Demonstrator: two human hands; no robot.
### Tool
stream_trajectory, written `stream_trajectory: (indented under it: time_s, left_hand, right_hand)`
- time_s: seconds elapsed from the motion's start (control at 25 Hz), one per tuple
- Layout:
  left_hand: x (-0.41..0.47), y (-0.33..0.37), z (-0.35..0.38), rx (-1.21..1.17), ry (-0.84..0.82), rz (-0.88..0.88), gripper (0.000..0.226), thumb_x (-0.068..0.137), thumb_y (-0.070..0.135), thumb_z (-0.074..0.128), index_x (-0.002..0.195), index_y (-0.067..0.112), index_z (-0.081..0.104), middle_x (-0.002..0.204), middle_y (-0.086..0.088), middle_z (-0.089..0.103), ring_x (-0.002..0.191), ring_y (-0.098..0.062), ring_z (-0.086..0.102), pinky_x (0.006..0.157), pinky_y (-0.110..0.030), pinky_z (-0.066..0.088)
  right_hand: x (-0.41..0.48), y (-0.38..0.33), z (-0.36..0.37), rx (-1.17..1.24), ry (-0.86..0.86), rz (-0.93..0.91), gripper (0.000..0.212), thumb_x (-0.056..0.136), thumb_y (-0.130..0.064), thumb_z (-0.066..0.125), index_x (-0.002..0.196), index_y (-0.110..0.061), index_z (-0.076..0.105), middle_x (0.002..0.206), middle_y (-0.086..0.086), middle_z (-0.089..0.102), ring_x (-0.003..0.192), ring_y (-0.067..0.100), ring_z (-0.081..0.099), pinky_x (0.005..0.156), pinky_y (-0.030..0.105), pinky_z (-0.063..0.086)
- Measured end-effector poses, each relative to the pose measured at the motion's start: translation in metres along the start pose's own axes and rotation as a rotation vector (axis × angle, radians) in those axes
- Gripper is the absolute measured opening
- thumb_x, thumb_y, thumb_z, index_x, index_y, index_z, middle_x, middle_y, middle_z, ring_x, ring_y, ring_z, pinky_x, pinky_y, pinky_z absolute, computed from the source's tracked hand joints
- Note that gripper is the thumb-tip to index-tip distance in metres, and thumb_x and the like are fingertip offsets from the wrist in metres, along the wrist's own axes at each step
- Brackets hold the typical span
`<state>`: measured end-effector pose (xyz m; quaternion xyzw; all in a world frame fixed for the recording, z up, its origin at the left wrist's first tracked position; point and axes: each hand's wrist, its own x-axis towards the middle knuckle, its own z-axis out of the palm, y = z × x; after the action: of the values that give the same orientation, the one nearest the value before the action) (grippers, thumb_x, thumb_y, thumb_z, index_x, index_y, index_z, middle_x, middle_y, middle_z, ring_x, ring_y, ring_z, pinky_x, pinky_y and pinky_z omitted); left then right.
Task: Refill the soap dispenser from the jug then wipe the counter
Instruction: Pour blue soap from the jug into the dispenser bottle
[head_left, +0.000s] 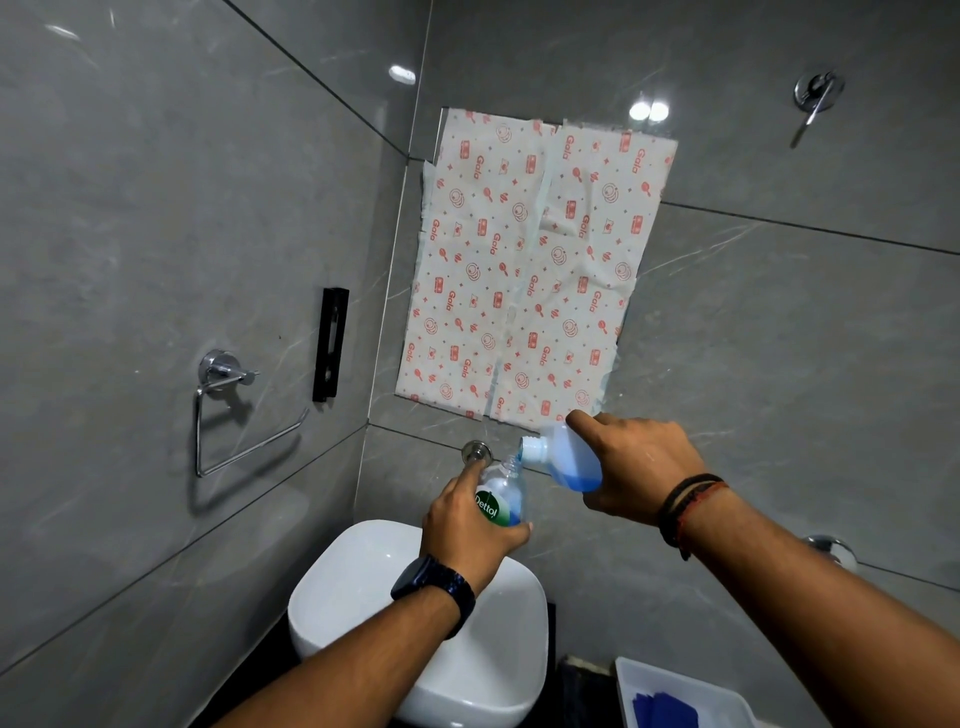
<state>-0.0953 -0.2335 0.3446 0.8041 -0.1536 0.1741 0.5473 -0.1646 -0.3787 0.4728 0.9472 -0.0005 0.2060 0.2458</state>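
My left hand (467, 525) grips a clear soap dispenser bottle (505, 496) with a green Dettol label, held above the white basin (358, 582). Its pump top is off and blue liquid sits in its lower part. My right hand (631, 467) holds a translucent white jug (566, 460) tipped on its side, its open mouth touching the dispenser's neck. Blue liquid pools in the jug's lower side.
A patterned paper sheet (524, 270) is taped to the grey tiled wall. A wall tap (477, 451) sits just behind the bottles. A chrome towel ring (228, 410) hangs at left. A white tray (680, 696) holding a blue cloth (662, 709) stands at bottom right on the dark counter (576, 691).
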Motion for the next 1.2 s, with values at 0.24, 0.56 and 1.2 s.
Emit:
stream_trajectory:
  time_s: [0.24, 0.56, 1.2]
  left_hand:
    - [0.0007, 0.0002, 0.0017, -0.004, -0.004, 0.007, 0.077, 0.054, 0.039, 0.085, 0.122, 0.028, 0.05, 0.113, 0.005, 0.063, 0.097, -0.017, 0.06, 0.08, -0.032, 0.056]
    - [0.002, 0.0009, 0.0008, -0.007, 0.0, 0.017, 0.078, 0.053, 0.04, 0.085, 0.122, 0.027, 0.05, 0.114, 0.004, 0.064, 0.097, -0.017, 0.06, 0.081, -0.031, 0.056]
    - [0.0022, 0.0013, -0.0022, 0.004, 0.004, 0.015, 0.079, 0.053, 0.041, 0.084, 0.123, 0.028, 0.05, 0.115, 0.004, 0.064, 0.099, -0.018, 0.06, 0.082, -0.034, 0.056]
  right_hand:
    - [0.0016, 0.0019, 0.003, 0.003, -0.005, -0.001, 0.064, 0.072, -0.04, 0.071, 0.121, -0.031, 0.03, 0.114, 0.001, 0.062, 0.084, 0.022, 0.058, 0.063, 0.032, 0.053]
    - [0.0044, 0.003, 0.0051, -0.001, -0.002, -0.001, 0.065, 0.072, -0.04, 0.071, 0.121, -0.031, 0.03, 0.113, 0.0, 0.062, 0.081, 0.021, 0.058, 0.063, 0.033, 0.054]
    - [0.0048, 0.0024, 0.0054, -0.008, 0.018, -0.005, 0.066, 0.072, -0.041, 0.072, 0.121, -0.031, 0.029, 0.115, 0.0, 0.062, 0.086, 0.022, 0.061, 0.063, 0.034, 0.054]
